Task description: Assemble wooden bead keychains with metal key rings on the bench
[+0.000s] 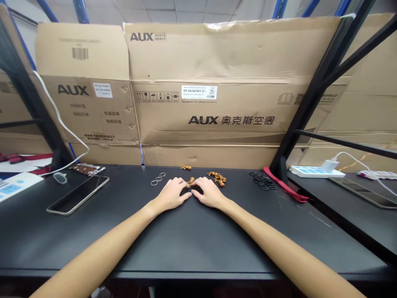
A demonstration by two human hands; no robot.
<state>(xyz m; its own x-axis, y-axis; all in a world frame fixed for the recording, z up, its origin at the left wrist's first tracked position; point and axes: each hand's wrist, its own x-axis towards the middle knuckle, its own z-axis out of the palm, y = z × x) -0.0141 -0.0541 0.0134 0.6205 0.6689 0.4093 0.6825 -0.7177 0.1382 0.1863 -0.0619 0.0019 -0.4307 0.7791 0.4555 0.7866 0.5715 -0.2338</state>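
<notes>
A small golden-brown gourd-shaped charm point(192, 180) lies on the black table between my two hands. My left hand point(172, 193) rests palm down at its left, the index fingertip at the charm's lower end. From the other side my right hand point(208, 192) reaches in, fingertips close to or touching the charm. Thumbs and index fingers stand apart on both hands, with dark tabletop showing between them. Several similar brown charms point(218, 179) lie in a pile just beyond my right hand. Another charm with a metal ring point(185, 167) lies farther back.
Metal split rings point(159, 179) lie left of my hands. Farther left are a phone point(79, 195) and a white power strip point(18, 185). Black loops point(263, 181) and a red strap point(287, 187) lie right, beside a black metal post. Cardboard point(229, 62) stands behind the table.
</notes>
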